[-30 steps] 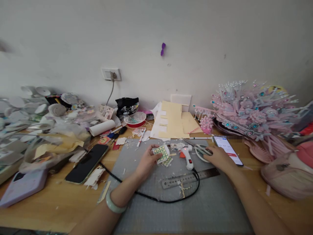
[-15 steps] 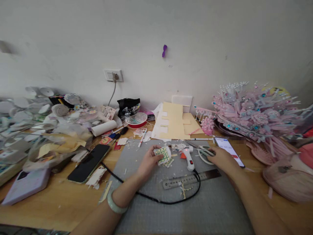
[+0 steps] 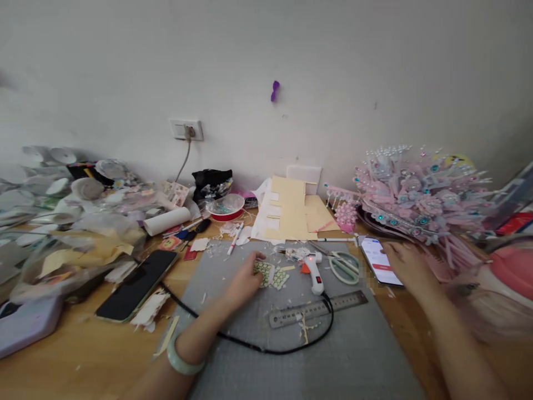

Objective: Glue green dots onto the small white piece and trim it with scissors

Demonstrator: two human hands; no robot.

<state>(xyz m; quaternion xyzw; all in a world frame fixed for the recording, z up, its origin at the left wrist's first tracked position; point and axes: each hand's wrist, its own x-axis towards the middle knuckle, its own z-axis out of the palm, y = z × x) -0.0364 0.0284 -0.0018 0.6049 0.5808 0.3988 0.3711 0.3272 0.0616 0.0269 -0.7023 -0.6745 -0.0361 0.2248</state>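
My left hand is over the grey cutting mat, its fingers curled at the left edge of a small green-patterned piece. Beside that piece lies another patterned piece. My right hand reaches over a lit phone, with fingers extended at the right side of its screen and nothing held. Between the hands rest a white hot glue gun with a red light and green-handled scissors. A steel ruler lies closer to me.
A black cable loops across the cutting mat. At left lie a dark phone and plastic bags. Cream card sheets lean at the back. A pink beaded headdress stands at back right. A white pen lies near scraps.
My right hand has left the scissors and moved right to the lit phone. The scissors now lie on the mat. My left hand has lowered the patterned piece. The view has shifted slightly.
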